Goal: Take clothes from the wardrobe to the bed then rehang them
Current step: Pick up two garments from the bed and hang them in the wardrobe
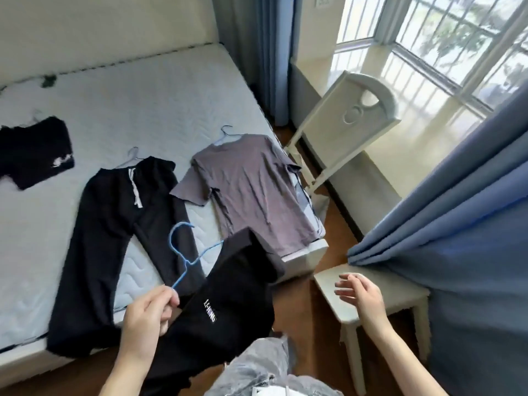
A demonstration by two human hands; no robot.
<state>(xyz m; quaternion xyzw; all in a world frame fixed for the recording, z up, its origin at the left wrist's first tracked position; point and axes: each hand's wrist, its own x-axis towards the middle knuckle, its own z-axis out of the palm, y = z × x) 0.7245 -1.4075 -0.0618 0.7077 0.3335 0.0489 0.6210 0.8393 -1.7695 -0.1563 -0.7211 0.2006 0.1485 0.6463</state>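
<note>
My left hand (148, 315) pinches the lower wire of a blue hanger (183, 252) that carries a black garment (228, 304) with small white lettering, held over the bed's near corner. To the right, my right hand (361, 292) hovers with fingers spread and nothing in it. On the bare mattress (114, 104) lie black trousers (120, 232) with a white drawstring, a grey-purple T-shirt (245, 190) and a black top (34, 152) at the far left. Each of the three lies on its own wire hanger.
A white chair (348, 130) stands between the bed's right side and the window. A small white stool (368, 307) is under my right hand. Blue curtains (463, 252) hang at the right, and the floor is wooden. Grey fabric shows at the bottom edge.
</note>
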